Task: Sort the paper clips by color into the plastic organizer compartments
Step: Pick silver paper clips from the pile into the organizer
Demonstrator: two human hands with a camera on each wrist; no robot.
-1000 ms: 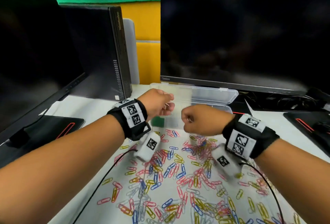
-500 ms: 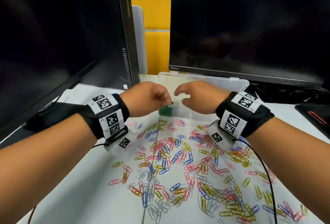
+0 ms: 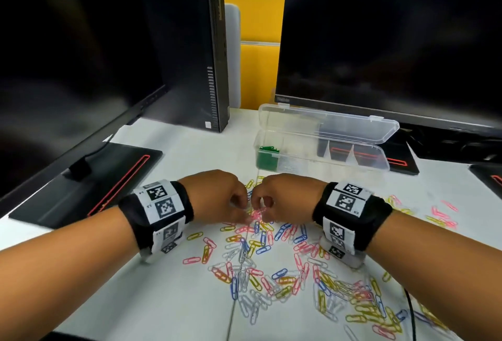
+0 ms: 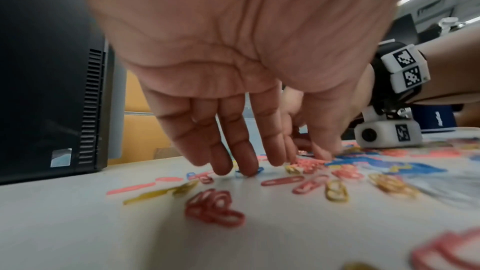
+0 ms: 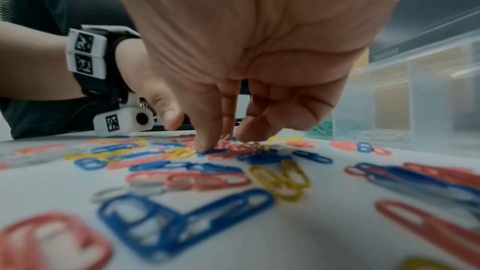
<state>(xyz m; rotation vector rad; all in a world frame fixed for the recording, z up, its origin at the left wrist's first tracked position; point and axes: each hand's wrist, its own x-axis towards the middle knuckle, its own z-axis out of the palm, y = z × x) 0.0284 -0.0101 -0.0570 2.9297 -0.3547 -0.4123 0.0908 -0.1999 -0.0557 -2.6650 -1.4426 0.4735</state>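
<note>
Both hands are down on the white desk [image 3: 173, 300], meeting fingertip to fingertip over the far part of the scattered clips [image 3: 285, 267].

The left hand [image 3: 217, 196] reaches down with its fingers [image 4: 241, 151] nearly straight and slightly spread, tips touching the desk among red, yellow and blue clips. Its thumb meets the pile next to the right hand; whether it has hold of a clip cannot be told.

The right hand [image 3: 285, 196] has its fingers curled downward, thumb and forefinger tips pressed together into a small clump of pink clips [image 3: 256, 215]. Its grip seems closed on that clump, though blur hides the exact contact.

The organizer [image 3: 320, 156] sits toward the far edge of the desk, just beyond the hands, with its clear lid [image 3: 326, 123] open and leaning back. Green clips [image 3: 267, 154] fill its leftmost compartment. The next compartment holds pale clips, too faint to tell the colour.

Clips of mixed colours spread from the hands toward the near right corner of the desk.
</note>
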